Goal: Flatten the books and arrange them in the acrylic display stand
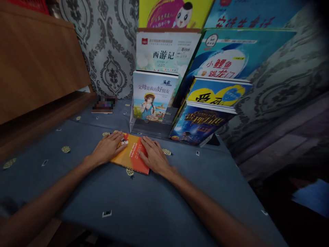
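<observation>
An orange book [131,154] lies flat on the blue patterned tablecloth [144,202] in front of a tiered book display. My left hand [108,147] rests flat on the book's left side, fingers stretched out. My right hand [154,156] lies flat on its right side, fingers spread. Neither hand grips the book.
Behind the orange book a clear stand [151,127] holds an illustrated book [153,96]; further books [200,125] [218,91] [166,49] lean in rows behind and to the right. A small dark object [104,104] lies at the back left. A wooden panel [38,58] rises on the left.
</observation>
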Demonstrator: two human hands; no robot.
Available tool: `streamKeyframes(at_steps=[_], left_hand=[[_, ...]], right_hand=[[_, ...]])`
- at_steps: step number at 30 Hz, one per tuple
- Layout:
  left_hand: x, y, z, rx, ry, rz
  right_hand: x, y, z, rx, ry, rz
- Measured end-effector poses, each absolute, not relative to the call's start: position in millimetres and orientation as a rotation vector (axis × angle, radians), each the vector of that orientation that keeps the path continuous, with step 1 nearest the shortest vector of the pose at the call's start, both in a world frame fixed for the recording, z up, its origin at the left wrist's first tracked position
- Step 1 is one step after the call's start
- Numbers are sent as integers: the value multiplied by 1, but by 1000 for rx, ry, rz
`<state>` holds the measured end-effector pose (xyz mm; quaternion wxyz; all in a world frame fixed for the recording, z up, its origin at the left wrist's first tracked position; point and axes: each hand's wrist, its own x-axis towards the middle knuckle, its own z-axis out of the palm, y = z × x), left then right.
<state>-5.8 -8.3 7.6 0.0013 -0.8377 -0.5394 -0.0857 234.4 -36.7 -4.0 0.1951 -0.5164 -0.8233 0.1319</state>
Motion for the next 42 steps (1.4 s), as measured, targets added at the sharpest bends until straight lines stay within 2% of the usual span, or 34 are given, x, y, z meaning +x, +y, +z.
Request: streamKeyframes(at_steps=[20,28,35,42], left_hand=[[-12,-36,6,-2820,-1250,-535],[-21,-76,7,-3045,-991,-355],[-17,-110,8,-3187,-837,-250],[-9,-151,8,-3235,-824,-220]], right_hand=[[249,-109,1,-1372,-2376,82],[258,-135,1,-1264,-2354,33],[265,-143,3,-1139,-2189,110],[271,-138,4,-1110,-2064,348]])
